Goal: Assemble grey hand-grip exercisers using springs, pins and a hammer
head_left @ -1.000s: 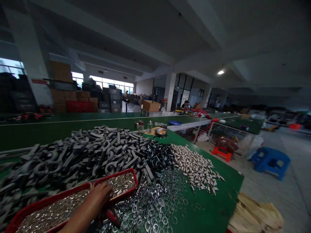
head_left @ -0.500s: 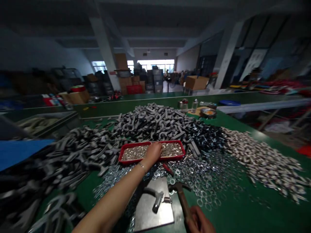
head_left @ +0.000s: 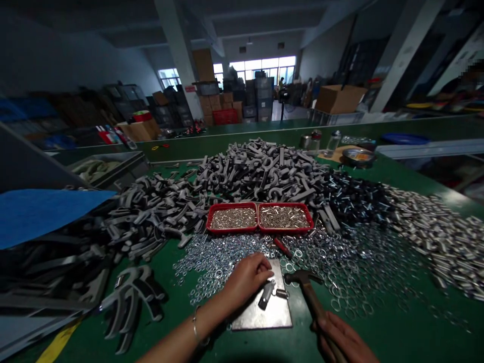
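My left hand [head_left: 249, 277] is over the flat metal plate [head_left: 264, 320], its fingers curled together at the upper end of a grey T-shaped handle [head_left: 266, 296]. Whatever is between those fingertips is too small or hidden to name. Beside the handle on the plate lies a dark coil spring [head_left: 281, 293]. My right hand [head_left: 340, 335] grips the wooden handle of a claw hammer [head_left: 308, 290], whose head rests just right of the plate. Beyond the plate stands a red two-part tray [head_left: 258, 229] with small metal pins in both compartments.
A large heap of grey handles [head_left: 260, 171] rises behind the tray. Loose metal rings [head_left: 340, 272] spread around the plate. A red-handled tool [head_left: 282, 247] lies among them. Metal cylinders [head_left: 449, 237] cover the right side; several finished-looking handles [head_left: 130, 302] lie at left.
My left hand has come back from the red tray to the handle on the plate. My right hand still holds the hammer. The camera view has tilted down and shifted left.
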Motion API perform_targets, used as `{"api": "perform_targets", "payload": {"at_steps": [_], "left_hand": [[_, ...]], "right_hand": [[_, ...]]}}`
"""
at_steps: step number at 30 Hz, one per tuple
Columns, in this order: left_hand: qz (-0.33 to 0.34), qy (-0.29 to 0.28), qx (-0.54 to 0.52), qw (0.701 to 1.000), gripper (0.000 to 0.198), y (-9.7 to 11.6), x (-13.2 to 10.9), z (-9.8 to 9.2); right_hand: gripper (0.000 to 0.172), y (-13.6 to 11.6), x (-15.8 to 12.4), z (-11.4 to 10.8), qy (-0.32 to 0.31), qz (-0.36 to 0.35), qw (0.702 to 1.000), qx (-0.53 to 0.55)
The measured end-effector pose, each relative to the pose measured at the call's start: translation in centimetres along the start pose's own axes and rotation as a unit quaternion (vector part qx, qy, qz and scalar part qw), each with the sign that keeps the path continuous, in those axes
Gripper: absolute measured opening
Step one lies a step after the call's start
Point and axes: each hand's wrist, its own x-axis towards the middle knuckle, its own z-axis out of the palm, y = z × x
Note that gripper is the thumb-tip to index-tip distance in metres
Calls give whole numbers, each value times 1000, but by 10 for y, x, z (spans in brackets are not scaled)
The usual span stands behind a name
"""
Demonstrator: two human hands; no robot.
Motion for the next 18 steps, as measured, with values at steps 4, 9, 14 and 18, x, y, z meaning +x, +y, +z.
{"api": "perform_targets", "payload": {"at_steps": [4, 9, 14, 18], "left_hand": [[45, -37, 89, 994, 19, -4, -5, 8], [64, -74, 183, 978, 21, -7, 5, 11], [63, -111, 226, 966, 21, -2, 8, 8], [60, -126, 229, 963, 19, -2, 12, 7]], "right_hand": [[46, -5, 0, 6, -34, 14, 999, -33], [47, -1, 0, 6, -35, -21, 998, -42], [47, -1, 1, 5, -52, -24, 997, -56], [50, 8, 9, -3, -65, -20, 996, -54]]}}
